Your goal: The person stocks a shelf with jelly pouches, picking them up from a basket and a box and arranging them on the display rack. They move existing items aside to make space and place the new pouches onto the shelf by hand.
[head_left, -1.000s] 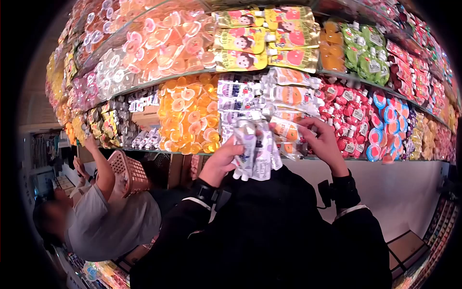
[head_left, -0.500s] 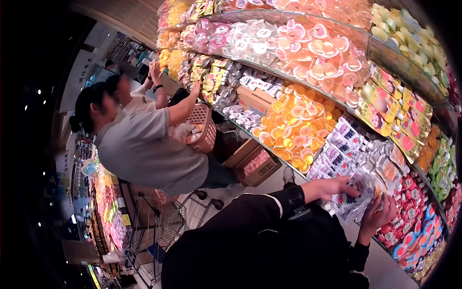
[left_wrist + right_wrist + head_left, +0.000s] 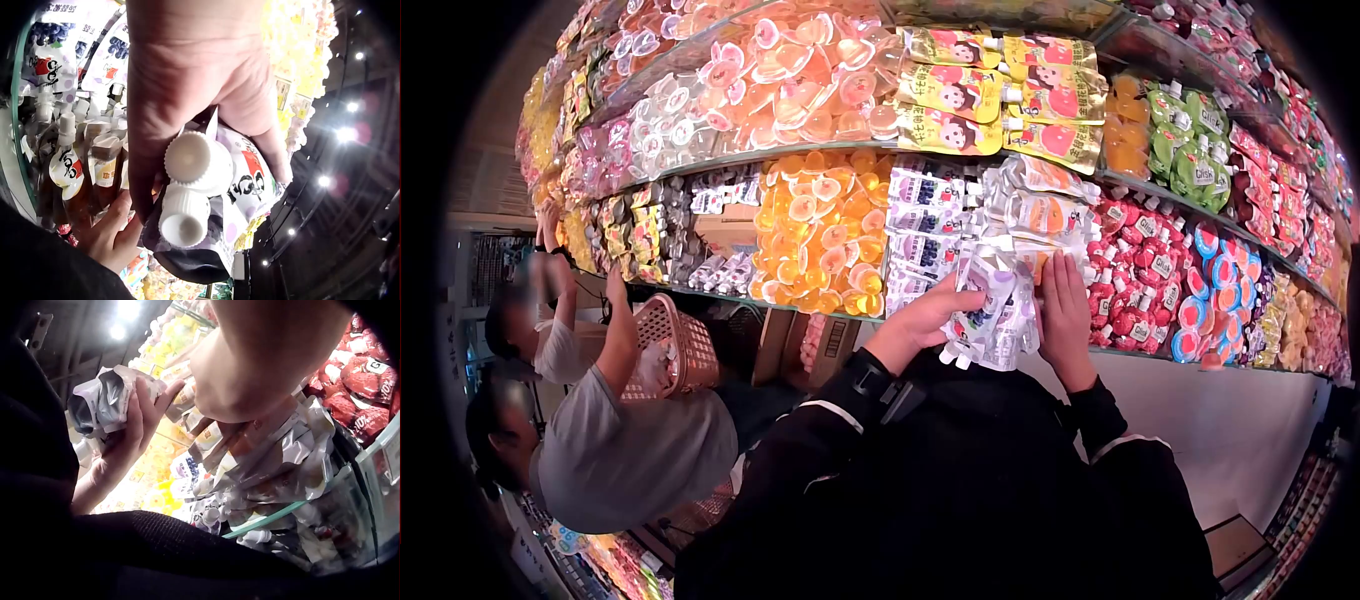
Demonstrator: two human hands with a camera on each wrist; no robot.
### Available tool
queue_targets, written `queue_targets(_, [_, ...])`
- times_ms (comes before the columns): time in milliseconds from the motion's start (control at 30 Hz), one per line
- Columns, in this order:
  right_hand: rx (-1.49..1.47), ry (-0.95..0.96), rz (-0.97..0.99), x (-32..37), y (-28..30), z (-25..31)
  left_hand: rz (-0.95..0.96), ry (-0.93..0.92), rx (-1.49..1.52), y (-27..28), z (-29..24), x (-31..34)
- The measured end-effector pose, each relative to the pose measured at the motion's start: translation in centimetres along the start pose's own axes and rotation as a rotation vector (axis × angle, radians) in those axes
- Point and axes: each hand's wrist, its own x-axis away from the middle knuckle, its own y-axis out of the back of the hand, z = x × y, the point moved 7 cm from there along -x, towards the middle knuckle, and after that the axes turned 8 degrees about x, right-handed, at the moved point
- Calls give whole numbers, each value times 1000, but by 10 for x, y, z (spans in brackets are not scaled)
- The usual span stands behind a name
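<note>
Here at the front, the left hand (image 3: 925,318) grips a bundle of white-and-purple, grape-print foil pouches (image 3: 998,325), thumb on one side and fingers on the other, a hold that seems meant to press the slippery packs into one stack. Their ribbed white plastic caps (image 3: 187,159) point back toward the wearer, side by side, perhaps because lying the same way lets the flat bodies nest. Just beside the bundle, the right hand (image 3: 1067,315) has its fingers straight, over the silver-and-white, orange-print foil pouches (image 3: 1045,213); whether they press on one, I can't tell. Right behind, the lower glass-edged shelf seems sorted by kind: grape-print pouches lying in a column (image 3: 923,222), clear cups of orange jelly (image 3: 825,240) heaped to their left, glossy red packets (image 3: 1145,285) to the right of the orange-print column. Up a tier, flat yellow pouches (image 3: 950,92) lie in rows, presumably to show their printed fronts, next to a mound of peach-coloured jelly cups (image 3: 800,85). And farther off to the left, a pink lattice plastic basket (image 3: 694,350) holds clear-bagged goods, too small to make out, beside a person in a grey shirt (image 3: 635,450).
</note>
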Motion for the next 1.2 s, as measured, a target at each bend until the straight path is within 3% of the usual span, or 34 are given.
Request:
queue_targets(167, [-56, -34, -9, -1, 5, 4, -8, 5, 3, 4, 0, 6])
queue_targets(567, [-155, -56, -49, 1, 34, 14, 69, -274, 246, 21, -25, 61])
queue_targets(633, [-551, -88, -26, -2, 49, 30, 7, -303, 285, 33, -26, 74])
queue_targets(700, [-907, -235, 201, -16, 38, 61, -29, -315, 308, 37, -28, 85])
queue_targets(767, [-1060, -318, 471, -32, 29, 93, 71, -326, 305, 26, -32, 96])
queue_targets(800, [-1068, -320, 479, -35, 20, 96, 29, -326, 250, 33, -34, 103])
queue_targets(867, [-1324, -377, 785, -25, -14, 120, -47, -363, 207, 37, -40, 118])
queue_targets(933, [-1455, -454, 807, -21, -26, 129, -49, -315, 278, 78, -34, 142])
queue_targets(1000, [-1674, -648, 800, -21, -33, 138, 6, -378, 357, 78, -42, 150])
queue_targets(1033, [-1667, -656, 802, -22, -36, 143, 8, -375, 366, 87, -42, 155])
queue_targets(1100, [-1709, -963, 769, -13, -48, 145, -26, -158, 461, 108, -27, 165])
queue_targets(1200, [-1697, -1019, 699, -18, -49, 152, 20, -27, 472, 91, -40, 160])
